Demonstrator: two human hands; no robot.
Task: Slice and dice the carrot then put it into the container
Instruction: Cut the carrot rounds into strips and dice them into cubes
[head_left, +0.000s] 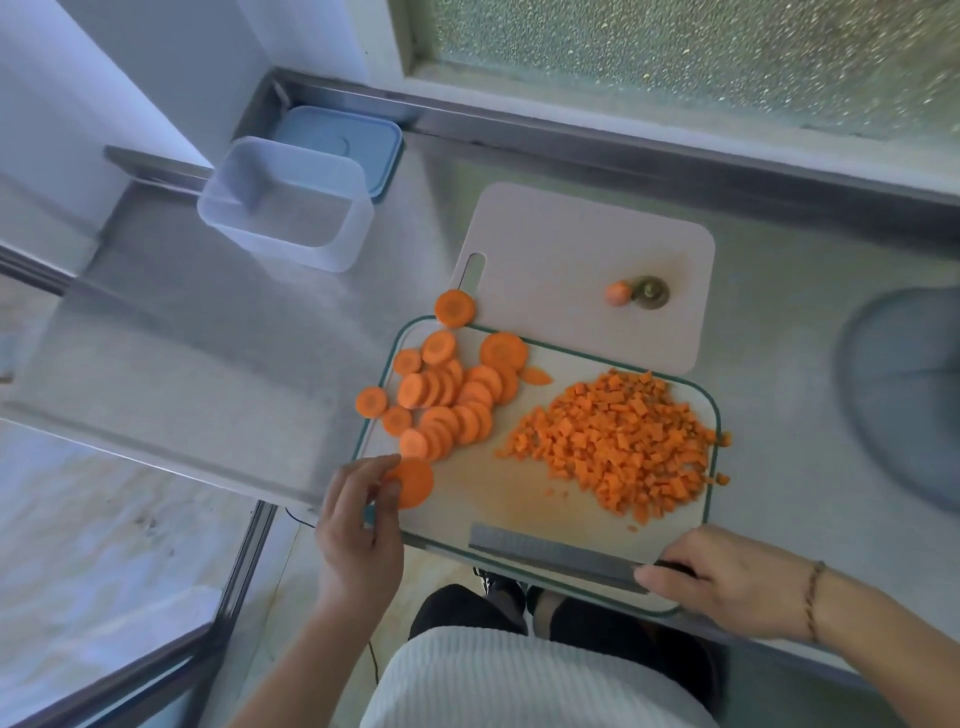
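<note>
Head view: left hand (358, 525) pinches a carrot slice (413, 483); right hand (727, 577) grips the knife (550, 553) on the cutting board (493, 499).

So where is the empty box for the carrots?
The clear container sits on the steel counter, far left of the cutting boards, in front of its blue lid.

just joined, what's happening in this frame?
A person is mid-way through dicing a carrot. The left hand pinches one carrot slice at the edge of the green-rimmed cutting board. The right hand grips the knife, its blade lying flat near the board's front edge. A pile of diced carrot sits on the right, uncut slices on the left. The clear container holds no carrot yet.
</note>
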